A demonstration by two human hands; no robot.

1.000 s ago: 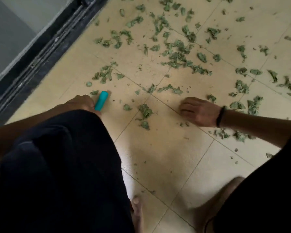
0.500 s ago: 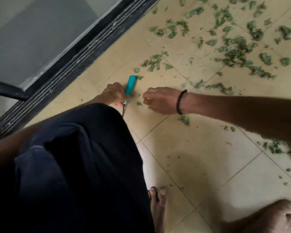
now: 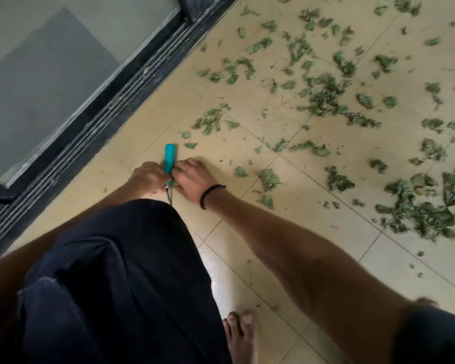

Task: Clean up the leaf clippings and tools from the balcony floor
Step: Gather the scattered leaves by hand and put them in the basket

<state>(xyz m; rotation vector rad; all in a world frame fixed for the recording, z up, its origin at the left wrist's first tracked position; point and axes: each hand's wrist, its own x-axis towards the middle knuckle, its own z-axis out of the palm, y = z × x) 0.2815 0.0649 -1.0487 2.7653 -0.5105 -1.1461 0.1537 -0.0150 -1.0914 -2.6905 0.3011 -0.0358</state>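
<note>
We are crouched over a pale beige tiled balcony floor (image 3: 286, 248), and we take the black sliding-door track (image 3: 111, 111) as our landmark: it runs diagonally from the lower left edge to the top centre, with grey glass (image 3: 50, 74) on its far side. On the floor side of the track, green leaf clippings (image 3: 323, 98) lie scattered, thickest far from it toward the right edge, where a denser heap (image 3: 426, 214) sits.

Close to the track, our left hand (image 3: 149, 177) grips a tool with a teal handle (image 3: 170, 158); the handle stands up above the fingers and a thin metal part hangs below the hand. Our right hand (image 3: 195, 179), a black band (image 3: 211, 196) on its wrist, touches the tool from the side away from the track, fingers curled toward it. We cannot tell whether it grips the tool or pinches some clippings there. The tool's working end is hidden behind the hands and a dark trouser leg (image 3: 121, 285). One bare foot (image 3: 241, 334) shows near the bottom edge.

Half a second ago the right hand sat apart from the tool; now it has closed in against the left. A second ago it rested far out among the clippings.
</note>
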